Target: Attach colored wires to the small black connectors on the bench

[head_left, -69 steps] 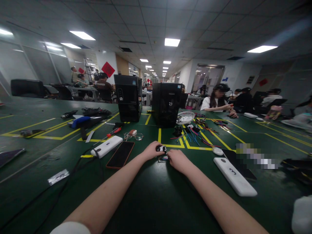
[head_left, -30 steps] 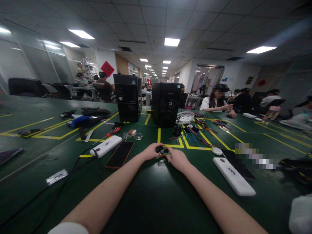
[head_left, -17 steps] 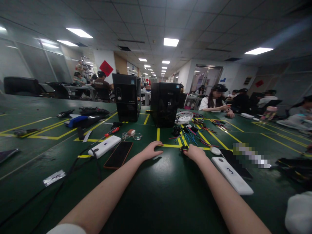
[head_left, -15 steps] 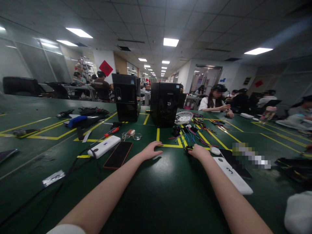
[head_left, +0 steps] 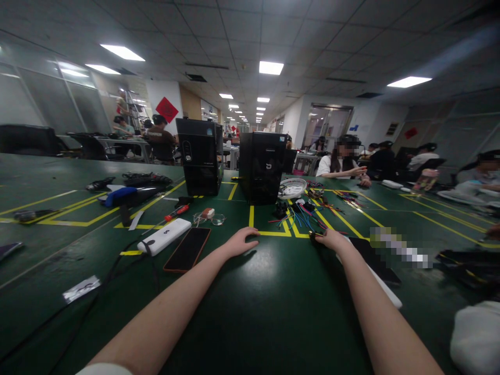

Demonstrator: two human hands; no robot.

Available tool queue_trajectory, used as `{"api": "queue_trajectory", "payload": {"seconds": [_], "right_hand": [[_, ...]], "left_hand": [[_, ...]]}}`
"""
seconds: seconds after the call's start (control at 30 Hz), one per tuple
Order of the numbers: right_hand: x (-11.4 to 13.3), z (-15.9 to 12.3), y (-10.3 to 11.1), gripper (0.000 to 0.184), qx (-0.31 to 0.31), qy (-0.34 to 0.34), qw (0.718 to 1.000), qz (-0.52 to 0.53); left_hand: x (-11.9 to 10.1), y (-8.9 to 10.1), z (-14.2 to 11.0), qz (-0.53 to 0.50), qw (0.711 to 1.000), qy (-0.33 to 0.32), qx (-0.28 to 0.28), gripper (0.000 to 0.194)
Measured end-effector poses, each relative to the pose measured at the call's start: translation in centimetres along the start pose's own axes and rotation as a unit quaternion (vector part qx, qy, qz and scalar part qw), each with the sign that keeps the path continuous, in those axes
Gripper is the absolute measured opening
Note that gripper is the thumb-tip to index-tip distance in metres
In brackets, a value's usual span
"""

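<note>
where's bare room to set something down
Bare green tabletop lies between the left forearm and right forearm, and a smaller patch between the black cable and left forearm. Crowded: beyond the right hand, thin coloured wires and a white oval basket.

Green table (head_left: 242, 312), yellow tape (head_left: 273, 234). On it: two PC towers (head_left: 200, 156) (head_left: 262, 166), white basket (head_left: 292, 188), wires (head_left: 302, 214), glasses (head_left: 217, 220), phone (head_left: 188, 250), screwdriver (head_left: 177, 212), white power bank (head_left: 166, 236).

Bright rectangular panels (head_left: 271, 67) light a tiled grey ceiling (head_left: 167, 31) above the green surface (head_left: 250, 312), marked with yellow tape. Glass partitions (head_left: 54, 99) line the left; a red diamond decoration (head_left: 167, 109) (slightly tilted, it seems) hangs on a white pillar (head_left: 156, 89). Black chairs (head_left: 29, 140) stand beyond.
</note>
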State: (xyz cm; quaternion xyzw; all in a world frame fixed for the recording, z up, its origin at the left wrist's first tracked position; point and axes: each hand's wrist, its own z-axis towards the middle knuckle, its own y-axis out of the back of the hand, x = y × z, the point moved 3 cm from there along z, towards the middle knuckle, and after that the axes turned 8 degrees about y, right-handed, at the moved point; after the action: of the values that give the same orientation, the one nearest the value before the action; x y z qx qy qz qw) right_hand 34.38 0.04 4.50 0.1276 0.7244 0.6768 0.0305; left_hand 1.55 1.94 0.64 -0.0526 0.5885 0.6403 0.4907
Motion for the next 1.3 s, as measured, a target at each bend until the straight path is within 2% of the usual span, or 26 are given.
{"api": "queue_trajectory", "payload": {"seconds": [0.1,0.17,0.3,0.5,0.83,1.3], "right_hand": [[-0.4,-0.2,1.3,0.042,-0.070,-0.008,0.997,0.036],[-0.7,-0.2,1.9,0.039,-0.113,-0.013,0.992,0.050],[-0.9,-0.1,2.1,0.034,-0.145,0.013,0.988,0.052],[0.1,-0.6,1.9,0.035,-0.068,0.080,0.990,0.089],[-0.2,-0.5,1.2,0.041,-0.020,0.087,0.983,0.159],[0.7,-0.4,0.6,0.034,-0.025,0.097,0.994,0.035]], "left_hand": [[-0.2,0.1,-0.1,-0.002,1.000,0.002,0.002,0.029],[-0.2,0.2,-0.1,-0.003,1.000,0.002,0.003,0.029],[-0.2,0.2,-0.1,-0.007,1.000,0.000,0.002,0.028],[-0.1,0.3,-0.2,-0.017,1.000,0.002,0.005,0.027],[0.1,0.2,-0.1,-0.016,1.000,0.001,0.007,0.027],[0.1,0.3,-0.3,-0.007,1.000,0.001,0.010,0.029]]}}
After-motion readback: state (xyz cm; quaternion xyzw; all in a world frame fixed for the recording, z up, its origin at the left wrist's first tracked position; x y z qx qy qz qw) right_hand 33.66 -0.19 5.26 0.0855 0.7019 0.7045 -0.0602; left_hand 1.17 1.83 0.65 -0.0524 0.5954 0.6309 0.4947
